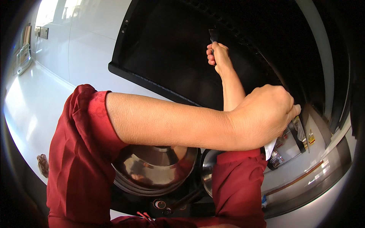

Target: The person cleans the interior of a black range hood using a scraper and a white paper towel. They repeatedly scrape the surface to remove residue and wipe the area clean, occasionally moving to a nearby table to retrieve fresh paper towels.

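Note:
My right hand (221,55) reaches up and grips the handle of a small black flat-ended tool (213,33), a brush or a scraper. Its tip is at the dark face of a black range hood (171,54); whether it touches cannot be told. My left arm crosses in front of the right forearm. At its end my left hand (269,111) is curled, with its back towards me and most fingers hidden. A white piece (270,148) shows just beneath this hand; I cannot tell if the hand holds it.
Below my arms, a domed steel lid (155,171) covers a pot on a black gas hob, beside a partly hidden pan (207,166) with a dark handle (186,198). A knob (159,204) faces me. Bottles and packets (276,158) stand right, near a brown stick (296,177). A crumpled cloth (42,165) lies left.

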A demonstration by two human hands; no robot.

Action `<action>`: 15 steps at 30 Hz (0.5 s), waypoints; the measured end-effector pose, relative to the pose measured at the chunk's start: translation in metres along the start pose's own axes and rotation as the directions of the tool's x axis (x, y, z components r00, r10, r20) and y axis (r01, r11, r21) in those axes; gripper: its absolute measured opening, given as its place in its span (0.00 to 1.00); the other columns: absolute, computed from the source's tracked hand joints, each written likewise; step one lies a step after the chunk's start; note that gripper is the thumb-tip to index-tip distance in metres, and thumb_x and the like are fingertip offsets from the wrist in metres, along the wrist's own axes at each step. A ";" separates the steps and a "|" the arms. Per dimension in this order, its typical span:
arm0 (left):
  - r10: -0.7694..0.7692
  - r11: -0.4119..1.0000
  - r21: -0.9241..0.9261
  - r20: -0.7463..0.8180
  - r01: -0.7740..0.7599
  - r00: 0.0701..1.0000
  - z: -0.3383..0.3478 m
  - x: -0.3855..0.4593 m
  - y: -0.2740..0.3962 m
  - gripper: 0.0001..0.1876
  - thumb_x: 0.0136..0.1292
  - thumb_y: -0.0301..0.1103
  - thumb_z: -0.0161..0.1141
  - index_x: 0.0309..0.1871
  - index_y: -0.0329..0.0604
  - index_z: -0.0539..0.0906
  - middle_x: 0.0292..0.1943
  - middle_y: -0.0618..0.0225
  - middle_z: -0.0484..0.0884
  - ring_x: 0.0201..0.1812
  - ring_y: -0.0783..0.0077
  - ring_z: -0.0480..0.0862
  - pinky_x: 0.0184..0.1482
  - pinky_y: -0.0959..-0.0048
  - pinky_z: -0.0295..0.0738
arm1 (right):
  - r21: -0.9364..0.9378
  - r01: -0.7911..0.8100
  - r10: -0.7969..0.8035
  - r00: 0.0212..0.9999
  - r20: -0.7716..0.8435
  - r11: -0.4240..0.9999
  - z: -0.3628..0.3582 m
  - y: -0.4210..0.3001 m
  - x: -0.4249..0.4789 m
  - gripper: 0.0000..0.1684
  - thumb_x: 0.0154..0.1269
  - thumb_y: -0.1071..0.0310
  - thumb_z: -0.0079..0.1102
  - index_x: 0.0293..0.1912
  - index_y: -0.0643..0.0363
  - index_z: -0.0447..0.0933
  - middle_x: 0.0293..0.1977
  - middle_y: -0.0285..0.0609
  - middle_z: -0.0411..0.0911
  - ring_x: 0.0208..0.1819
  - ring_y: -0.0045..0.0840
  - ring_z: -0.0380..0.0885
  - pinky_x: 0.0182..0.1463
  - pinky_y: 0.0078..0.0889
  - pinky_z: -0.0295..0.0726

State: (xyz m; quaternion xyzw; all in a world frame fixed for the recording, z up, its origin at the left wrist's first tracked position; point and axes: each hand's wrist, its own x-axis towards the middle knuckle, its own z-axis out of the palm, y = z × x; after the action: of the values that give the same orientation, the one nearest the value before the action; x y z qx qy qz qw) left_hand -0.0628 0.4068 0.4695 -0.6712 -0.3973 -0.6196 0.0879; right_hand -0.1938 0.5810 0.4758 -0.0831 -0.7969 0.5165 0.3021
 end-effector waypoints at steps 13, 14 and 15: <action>-0.047 0.989 -0.143 0.000 0.046 0.999 0.001 -0.007 -0.012 0.23 0.65 0.35 0.47 0.14 0.32 0.76 0.10 0.61 0.75 0.15 0.65 0.77 0.24 0.72 0.74 | 0.247 0.009 -0.012 1.000 0.010 0.969 0.013 -0.004 0.035 0.09 0.64 0.68 0.42 0.33 0.65 0.66 0.22 0.41 0.68 0.15 0.15 0.61 0.15 0.16 0.58; -0.035 0.987 -0.158 -0.009 0.033 0.999 0.002 -0.006 -0.013 0.23 0.65 0.35 0.48 0.14 0.32 0.76 0.10 0.61 0.74 0.15 0.65 0.77 0.24 0.72 0.73 | 0.248 0.015 -0.016 1.000 0.002 0.969 0.011 -0.005 0.043 0.09 0.63 0.69 0.42 0.33 0.65 0.66 0.22 0.41 0.68 0.15 0.15 0.61 0.15 0.16 0.58; -0.023 0.985 -0.171 -0.025 0.018 0.999 0.003 -0.007 -0.014 0.23 0.65 0.34 0.48 0.14 0.32 0.76 0.10 0.61 0.74 0.15 0.65 0.77 0.24 0.72 0.73 | 0.261 0.013 -0.013 1.000 -0.002 0.965 0.013 -0.004 0.043 0.09 0.63 0.69 0.42 0.33 0.65 0.66 0.22 0.42 0.68 0.15 0.15 0.61 0.15 0.16 0.58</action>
State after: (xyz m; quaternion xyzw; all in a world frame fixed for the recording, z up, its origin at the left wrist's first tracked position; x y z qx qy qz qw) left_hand -0.0689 0.4153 0.4575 -0.6637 -0.3483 -0.6613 0.0288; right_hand -0.2350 0.5882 0.4928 -0.0375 -0.7223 0.6151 0.3138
